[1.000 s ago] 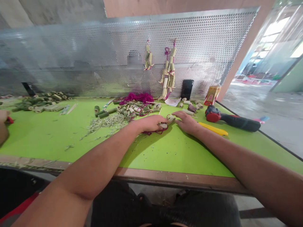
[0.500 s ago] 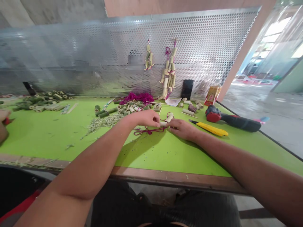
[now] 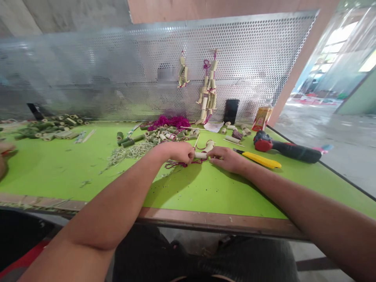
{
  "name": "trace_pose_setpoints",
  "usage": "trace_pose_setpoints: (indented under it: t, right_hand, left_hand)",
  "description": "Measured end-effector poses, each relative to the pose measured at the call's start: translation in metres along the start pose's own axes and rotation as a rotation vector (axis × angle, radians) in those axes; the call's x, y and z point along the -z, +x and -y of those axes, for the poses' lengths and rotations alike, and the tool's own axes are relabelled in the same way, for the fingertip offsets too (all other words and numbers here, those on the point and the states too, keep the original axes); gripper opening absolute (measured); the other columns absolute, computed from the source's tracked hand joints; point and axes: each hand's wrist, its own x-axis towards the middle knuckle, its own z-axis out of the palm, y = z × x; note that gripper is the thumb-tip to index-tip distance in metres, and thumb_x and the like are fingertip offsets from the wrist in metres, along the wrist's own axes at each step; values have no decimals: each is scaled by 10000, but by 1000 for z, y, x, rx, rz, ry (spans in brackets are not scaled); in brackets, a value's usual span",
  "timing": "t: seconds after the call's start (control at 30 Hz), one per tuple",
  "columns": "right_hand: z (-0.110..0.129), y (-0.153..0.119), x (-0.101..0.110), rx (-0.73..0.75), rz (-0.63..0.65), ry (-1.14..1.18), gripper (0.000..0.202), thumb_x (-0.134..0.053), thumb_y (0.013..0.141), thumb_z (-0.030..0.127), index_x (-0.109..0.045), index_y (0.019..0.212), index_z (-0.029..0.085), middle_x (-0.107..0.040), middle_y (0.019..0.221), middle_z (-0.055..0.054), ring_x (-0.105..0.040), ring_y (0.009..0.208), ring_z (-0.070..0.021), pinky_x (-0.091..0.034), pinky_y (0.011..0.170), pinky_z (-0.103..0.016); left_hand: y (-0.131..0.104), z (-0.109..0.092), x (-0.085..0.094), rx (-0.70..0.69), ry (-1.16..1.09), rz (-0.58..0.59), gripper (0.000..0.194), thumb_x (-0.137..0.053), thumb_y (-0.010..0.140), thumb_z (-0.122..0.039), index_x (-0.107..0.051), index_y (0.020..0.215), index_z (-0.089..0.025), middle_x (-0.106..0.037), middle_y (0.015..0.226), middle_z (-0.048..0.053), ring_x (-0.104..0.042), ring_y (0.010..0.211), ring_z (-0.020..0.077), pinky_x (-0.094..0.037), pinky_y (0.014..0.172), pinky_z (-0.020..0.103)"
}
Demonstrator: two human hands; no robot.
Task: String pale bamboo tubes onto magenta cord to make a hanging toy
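Observation:
A short pale bamboo tube lies on the green tabletop between my hands. My left hand is closed beside its left end, fingers curled down; what they pinch is hidden. At the tube's other end, my right hand grips with thumb and fingertips. Just behind sits another pale bamboo piece, tilted, with purple cord looping near it. A bundle of purple cord lies partly under my left hand.
Right of my right hand are a yellow utility knife and a mallet. Behind lie bamboo pieces, shavings, purple cord, a phone and a bottle. Another person's hand is at far left.
My left hand has moved slightly left and toward me, uncovering more of the bamboo tube and covering part of the cord bundle. My right hand stays at the tube's right end.

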Motion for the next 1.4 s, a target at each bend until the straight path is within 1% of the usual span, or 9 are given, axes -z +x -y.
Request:
trace_pose_setpoints:
  t: [0.23,0.43,0.57,0.7,0.83,1.07,1.2,1.3,1.4]
  right_hand:
    - [5,2,-2,-28,-21,12,287,-580,899,231,-738,1135,186,-731,1033,-93,-659,929,-211,-507,863,-346]
    - [5,5,-8,-7,-11,28,320,-650,864,231,-742,1169,211,-718,1095,-95,-650,1017,-228,-497,948,-381]
    - [3,9,-12,65,-20,-16,311,-650,874,214,-756,1167,220,-695,1010,-97,-632,1001,-234,-482,954,-393]
    - [3,14,-14,91,-29,5,160,-670,875,245,-795,972,218,-658,883,-75,-613,915,-218,-478,888,-368]
    - [4,13,-8,-4,-97,226,71,-675,824,237,-727,790,200,-660,886,-54,-605,900,-201,-475,878,-368]
    - [8,4,10,-313,27,807,174,-736,738,322,-656,787,175,-683,779,-17,-567,669,-125,-448,649,-270]
    - [8,3,11,-368,5,1008,380,-820,699,375,-654,984,185,-636,642,34,-497,519,-89,-371,478,-215]
    - [6,2,13,-390,-31,1056,548,-850,675,366,-644,1150,186,-584,592,75,-445,464,-68,-327,420,-196]
    - [6,2,16,-374,21,1045,532,-855,670,333,-662,1139,174,-618,627,59,-437,463,-64,-320,398,-199]
  left_hand:
    - [-2,17,7,-88,-138,-182,104,-522,819,-288,-564,798,-194,-595,833,40,-489,680,149,-353,625,301]
    - [-5,15,4,-172,-439,-72,119,-576,809,-240,-541,914,-195,-665,876,26,-619,793,147,-452,723,284]
    - [-1,12,0,-228,-461,-95,201,-644,752,-215,-585,941,-182,-654,895,17,-613,823,142,-467,761,282]
    - [1,11,-1,-280,-476,-96,327,-647,772,-237,-609,1092,-181,-665,1013,42,-618,897,148,-477,805,283]
    - [-1,11,0,-223,-440,-51,546,-628,772,-227,-534,1309,-205,-677,1029,46,-632,867,154,-480,744,268]
    - [-2,5,1,-139,-188,11,543,-617,734,-194,-615,1276,-214,-702,1006,47,-635,854,179,-468,715,264]
    - [-2,8,2,-133,-171,11,533,-633,741,-228,-635,1274,-208,-712,1006,43,-633,852,174,-453,716,254]
    - [-6,15,7,-137,-191,31,481,-670,777,-365,-671,1234,-214,-719,1029,45,-638,896,183,-452,759,258]
    - [-7,20,10,-117,-146,-127,423,-618,849,-484,-708,1164,-215,-707,1088,61,-628,960,198,-446,833,283]
